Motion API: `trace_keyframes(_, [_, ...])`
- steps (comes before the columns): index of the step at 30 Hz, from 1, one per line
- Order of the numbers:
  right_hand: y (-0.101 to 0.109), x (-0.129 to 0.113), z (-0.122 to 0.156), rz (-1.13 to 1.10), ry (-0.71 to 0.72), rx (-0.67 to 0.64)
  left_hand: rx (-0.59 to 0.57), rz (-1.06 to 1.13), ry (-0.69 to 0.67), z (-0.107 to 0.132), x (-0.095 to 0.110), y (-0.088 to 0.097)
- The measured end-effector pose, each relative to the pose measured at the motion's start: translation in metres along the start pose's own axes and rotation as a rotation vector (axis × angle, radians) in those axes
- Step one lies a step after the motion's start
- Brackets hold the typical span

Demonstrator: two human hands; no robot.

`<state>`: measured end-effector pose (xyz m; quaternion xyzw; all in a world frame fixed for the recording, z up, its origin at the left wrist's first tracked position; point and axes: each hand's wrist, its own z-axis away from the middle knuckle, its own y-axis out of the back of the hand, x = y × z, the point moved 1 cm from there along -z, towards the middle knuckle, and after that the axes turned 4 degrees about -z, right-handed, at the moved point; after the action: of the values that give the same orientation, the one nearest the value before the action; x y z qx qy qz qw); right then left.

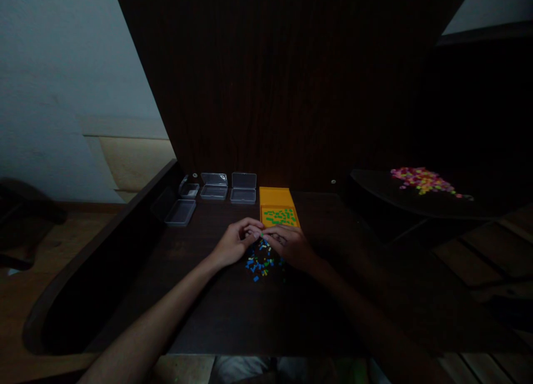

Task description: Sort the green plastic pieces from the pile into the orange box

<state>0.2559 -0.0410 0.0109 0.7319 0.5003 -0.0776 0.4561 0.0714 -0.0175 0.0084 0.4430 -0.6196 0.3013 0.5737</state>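
Since the grip of left hand (235,243) and right hand (296,247) is pinched on one tiny green piece (262,235) between yellow box (276,196) and tabletop's (233,317) near edge, it could easily be lost among the loose bricks (267,263) if fumbled.

left hand (237,242), right hand (293,245) | fingertips pinching green piece (262,235) | yellow box (276,196) beyond
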Motion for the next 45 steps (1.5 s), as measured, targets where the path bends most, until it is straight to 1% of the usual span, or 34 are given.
trace_keyframes(3, [0.0, 0.002, 0.001, -0.006, -0.037, -0.001, -0.019, -0.022, -0.004, 0.0, 0.0, 0.0])
trace_keyframes(6, [0.002, 0.002, 0.001, -0.009, -0.067, -0.008, -0.03, -0.083, -0.035, 0.001, 0.003, 0.001])
trace_keyframes(8, [0.005, 0.003, 0.0, -0.012, -0.093, -0.002, -0.028, -0.189, -0.081, 0.003, 0.006, 0.002])
trace_keyframes(10, [0.01, 0.005, -0.002, -0.015, -0.121, 0.013, -0.037, -0.346, -0.162, 0.005, 0.011, 0.003])
trace_keyframes(13, [0.016, 0.012, -0.005, -0.012, -0.152, 0.028, -0.129, -0.542, -0.301, 0.008, 0.017, 0.0])
trace_keyframes(15, [0.02, 0.018, -0.005, -0.005, -0.172, 0.03, -0.203, -0.6, -0.338, 0.01, 0.017, -0.003])
trace_keyframes(18, [0.025, 0.027, -0.005, 0.016, -0.2, 0.031, -0.257, -0.654, -0.319, 0.013, 0.015, -0.008])
trace_keyframes(21, [0.032, 0.035, -0.006, 0.05, -0.221, 0.029, -0.287, -0.697, -0.301, 0.014, 0.014, -0.011])
trace_keyframes(27, [0.043, 0.051, -0.007, 0.111, -0.262, 0.019, -0.311, -0.727, -0.271, 0.014, 0.011, -0.014])
trace_keyframes(33, [0.047, 0.067, -0.013, 0.213, -0.244, 0.014, -0.325, -0.737, -0.282, 0.012, 0.004, -0.014])
trace_keyframes(38, [0.044, 0.078, -0.025, 0.256, -0.255, -0.049, -0.326, -0.74, -0.283, 0.012, 0.0, -0.013])
trace_keyframes(45, [0.027, 0.084, -0.044, 0.368, -0.283, -0.159, -0.337, -0.763, -0.276, 0.013, 0.005, -0.014])
